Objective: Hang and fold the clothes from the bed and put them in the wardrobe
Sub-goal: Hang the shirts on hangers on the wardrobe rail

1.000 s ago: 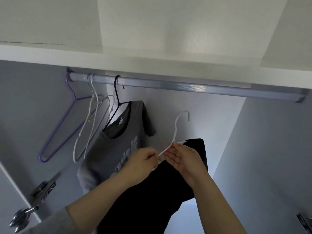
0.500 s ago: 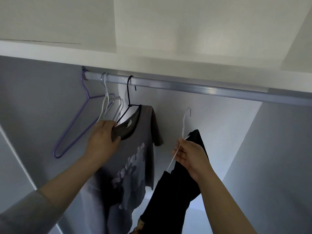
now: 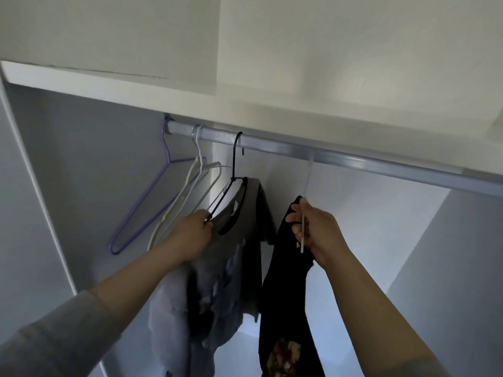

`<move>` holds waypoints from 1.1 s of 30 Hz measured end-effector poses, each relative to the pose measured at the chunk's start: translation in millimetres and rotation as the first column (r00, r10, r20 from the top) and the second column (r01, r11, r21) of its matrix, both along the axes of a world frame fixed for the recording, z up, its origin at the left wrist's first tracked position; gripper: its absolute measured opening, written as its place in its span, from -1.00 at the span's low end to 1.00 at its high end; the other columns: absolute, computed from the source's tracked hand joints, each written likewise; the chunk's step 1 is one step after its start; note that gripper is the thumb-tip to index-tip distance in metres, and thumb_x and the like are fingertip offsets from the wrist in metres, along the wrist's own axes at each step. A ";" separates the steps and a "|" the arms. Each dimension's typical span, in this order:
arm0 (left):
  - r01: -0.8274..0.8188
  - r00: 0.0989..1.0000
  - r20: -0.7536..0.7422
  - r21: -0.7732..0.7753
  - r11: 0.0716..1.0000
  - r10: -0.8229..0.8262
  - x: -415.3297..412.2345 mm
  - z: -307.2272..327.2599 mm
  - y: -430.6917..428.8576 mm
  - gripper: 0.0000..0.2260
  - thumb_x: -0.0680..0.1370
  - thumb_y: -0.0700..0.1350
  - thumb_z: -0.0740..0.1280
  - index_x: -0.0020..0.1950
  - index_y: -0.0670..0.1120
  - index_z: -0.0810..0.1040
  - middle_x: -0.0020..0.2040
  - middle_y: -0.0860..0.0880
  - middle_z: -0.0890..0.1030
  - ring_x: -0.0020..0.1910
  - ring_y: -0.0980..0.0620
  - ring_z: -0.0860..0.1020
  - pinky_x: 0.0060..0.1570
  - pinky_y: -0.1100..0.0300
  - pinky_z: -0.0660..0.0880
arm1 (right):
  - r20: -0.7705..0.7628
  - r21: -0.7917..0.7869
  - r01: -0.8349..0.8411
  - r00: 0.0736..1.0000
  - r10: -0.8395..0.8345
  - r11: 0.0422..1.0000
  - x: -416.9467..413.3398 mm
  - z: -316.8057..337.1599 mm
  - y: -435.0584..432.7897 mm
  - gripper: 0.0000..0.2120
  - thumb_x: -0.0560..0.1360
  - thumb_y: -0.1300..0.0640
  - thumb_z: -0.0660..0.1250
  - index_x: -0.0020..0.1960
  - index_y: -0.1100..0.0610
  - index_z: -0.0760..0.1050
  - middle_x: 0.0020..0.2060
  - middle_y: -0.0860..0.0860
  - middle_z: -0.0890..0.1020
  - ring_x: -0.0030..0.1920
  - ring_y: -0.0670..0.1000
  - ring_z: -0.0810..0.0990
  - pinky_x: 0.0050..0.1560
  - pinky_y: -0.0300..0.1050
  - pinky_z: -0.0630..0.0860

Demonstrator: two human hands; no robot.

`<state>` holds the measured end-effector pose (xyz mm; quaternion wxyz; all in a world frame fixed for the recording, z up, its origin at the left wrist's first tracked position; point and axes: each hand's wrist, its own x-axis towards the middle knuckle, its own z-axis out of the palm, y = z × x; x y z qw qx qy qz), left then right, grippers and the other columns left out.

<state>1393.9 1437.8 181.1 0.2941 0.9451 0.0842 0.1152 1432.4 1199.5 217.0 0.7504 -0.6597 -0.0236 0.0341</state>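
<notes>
Inside the wardrobe a silver rail (image 3: 353, 160) runs under a white shelf. A grey printed T-shirt (image 3: 231, 273) hangs from it on a dark hanger (image 3: 234, 170). My left hand (image 3: 190, 235) grips that hanger's left shoulder with the shirt's collar. A black garment (image 3: 285, 295) hangs on a white hanger (image 3: 307, 186), whose hook reaches up to the rail; I cannot tell if it is over it. My right hand (image 3: 315, 232) grips the white hanger's arm together with the black cloth.
An empty purple hanger (image 3: 147, 202) and a few empty white hangers (image 3: 187, 191) hang at the rail's left end. The rail is bare to the right of the black garment. Grey wardrobe walls close in on both sides, and a white shelf (image 3: 245, 104) sits just above.
My right hand has lifted the white hanger with the black garment until its hook reaches the rail. My left hand left that hanger and took hold of the dark hanger with the grey T-shirt.
</notes>
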 end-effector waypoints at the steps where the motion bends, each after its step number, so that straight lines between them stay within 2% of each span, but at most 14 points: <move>1: 0.054 0.999 -0.003 -0.047 0.997 -0.054 0.3 0.1 -1.3 -0.74 0.65 -0.15 0.16 0.32 -0.14 0.42 0.20 -0.19 0.56 0.14 -0.16 0.53 -0.06 0.20 0.35 | 0.003 0.019 0.006 1.000 -0.006 1.000 4.0 3.0 1.9 -0.70 0.65 0.03 0.18 -0.05 0.24 0.53 -0.46 0.00 0.63 -0.59 -0.11 0.41 -0.59 -0.31 0.31; 4: 0.134 0.991 0.030 -0.110 0.985 -0.132 1.6 -2.8 -6.0 -0.76 0.62 -0.18 0.16 0.29 -0.10 0.41 0.07 -0.19 0.60 0.01 -0.15 0.57 -0.06 0.11 0.45 | -0.015 0.121 0.000 1.000 0.002 0.993 14.2 9.1 8.9 -0.71 0.66 0.04 0.17 -0.02 0.25 0.50 -0.50 0.00 0.58 -0.64 -0.13 0.30 -0.66 -0.31 0.18; 8: 0.096 0.984 0.167 -0.208 0.973 -0.061 4.8 -12.2 -11.4 -0.86 0.58 -0.27 0.14 0.01 -0.09 0.45 -0.19 -0.07 0.56 -0.20 -0.10 0.51 -0.24 0.12 0.37 | -0.004 0.197 -0.046 0.999 0.048 0.979 20.9 14.6 18.2 -0.72 0.65 0.03 0.18 0.02 0.25 0.49 -0.49 0.01 0.56 -0.64 -0.15 0.28 -0.67 -0.32 0.17; 11: 0.075 0.979 0.204 -0.265 0.961 -0.020 8.5 -16.8 -13.2 -0.86 0.57 -0.28 0.15 -0.05 -0.10 0.46 -0.19 0.04 0.50 -0.21 0.05 0.46 -0.27 0.25 0.31 | 0.028 0.194 -0.064 0.998 0.059 0.979 27.3 20.9 25.3 -0.71 0.66 0.03 0.17 0.01 0.26 0.49 -0.49 0.01 0.56 -0.64 -0.14 0.28 -0.67 -0.32 0.17; 13: 0.054 0.978 0.208 -0.295 0.954 0.009 9.4 -17.6 -13.6 -0.85 0.57 -0.28 0.14 -0.06 -0.12 0.47 -0.19 0.03 0.50 -0.22 0.07 0.46 -0.30 0.30 0.30 | 0.043 0.193 -0.068 0.997 0.061 0.979 33.4 26.4 30.7 -0.70 0.66 0.03 0.16 0.00 0.25 0.49 -0.49 0.01 0.56 -0.64 -0.14 0.28 -0.67 -0.32 0.16; 17: 0.035 0.980 0.197 -0.297 0.954 0.025 10.3 -19.6 -9.9 -0.85 0.58 -0.27 0.13 0.00 -0.17 0.49 -0.12 -0.09 0.57 -0.12 -0.10 0.52 -0.17 0.13 0.36 | 0.044 0.200 -0.071 0.997 0.064 0.977 47.6 36.9 42.4 -0.70 0.67 0.03 0.15 -0.01 0.26 0.47 -0.49 0.02 0.56 -0.63 -0.14 0.29 -0.66 -0.32 0.16; 22: 0.040 0.980 0.198 -0.312 0.949 0.024 15.9 -25.1 -3.5 -0.86 0.58 -0.27 0.15 0.00 -0.16 0.49 -0.11 -0.11 0.58 -0.16 -0.06 0.51 -0.26 0.19 0.25 | 0.029 0.239 -0.058 0.998 0.053 0.969 64.2 45.3 56.4 -0.70 0.67 0.07 0.15 -0.10 0.26 0.44 -0.52 0.04 0.56 -0.64 -0.13 0.31 -0.68 -0.32 0.15; 26: 0.056 0.980 0.199 -0.322 0.945 0.010 18.7 -29.3 -1.5 -0.85 0.57 -0.26 0.14 -0.05 -0.10 0.48 -0.14 -0.07 0.58 -0.14 -0.06 0.54 -0.15 0.12 0.40 | 0.002 0.241 -0.014 1.000 0.014 0.970 71.8 43.3 66.6 -0.68 0.67 0.09 0.15 -0.18 0.25 0.41 -0.49 0.07 0.54 -0.66 -0.13 0.29 -0.69 -0.32 0.13; 27: 0.067 0.978 0.208 -0.324 0.944 0.002 18.9 -30.1 -1.2 -0.84 0.57 -0.26 0.14 -0.07 -0.07 0.47 -0.17 -0.04 0.57 -0.17 -0.03 0.54 -0.17 0.16 0.42 | -0.006 0.227 -0.004 1.000 0.005 0.974 72.5 41.0 69.0 -0.67 0.67 0.08 0.15 -0.19 0.24 0.41 -0.45 0.08 0.53 -0.66 -0.13 0.29 -0.69 -0.32 0.13; 29: 0.087 0.973 0.230 -0.330 0.940 -0.009 18.5 -31.0 -1.1 -0.80 0.58 -0.26 0.15 -0.13 0.01 0.45 -0.23 0.03 0.54 -0.27 0.09 0.50 -0.31 0.39 0.36 | -0.016 0.212 0.009 1.000 -0.006 0.977 72.8 34.9 72.9 -0.67 0.67 0.08 0.15 -0.20 0.24 0.41 -0.41 0.10 0.52 -0.65 -0.13 0.29 -0.69 -0.32 0.13; 31: 0.103 0.972 0.235 -0.342 0.934 -0.021 17.9 -30.4 -0.6 -0.78 0.58 -0.26 0.14 -0.15 0.03 0.43 -0.25 0.05 0.54 -0.32 0.17 0.47 -0.36 0.44 0.35 | -0.034 0.207 0.021 0.999 -0.014 0.978 72.1 27.0 74.9 -0.66 0.67 0.08 0.15 -0.21 0.24 0.40 -0.40 0.11 0.51 -0.65 -0.13 0.30 -0.68 -0.32 0.14; 33: 0.117 0.971 0.235 -0.353 0.928 -0.033 16.8 -29.8 -0.3 -0.79 0.59 -0.26 0.13 -0.13 0.01 0.44 -0.26 0.03 0.54 -0.33 0.16 0.46 -0.38 0.43 0.35 | -0.065 0.201 0.041 0.997 -0.029 0.979 70.9 17.6 74.7 -0.67 0.67 0.09 0.14 -0.21 0.23 0.39 -0.39 0.11 0.50 -0.65 -0.13 0.30 -0.68 -0.33 0.13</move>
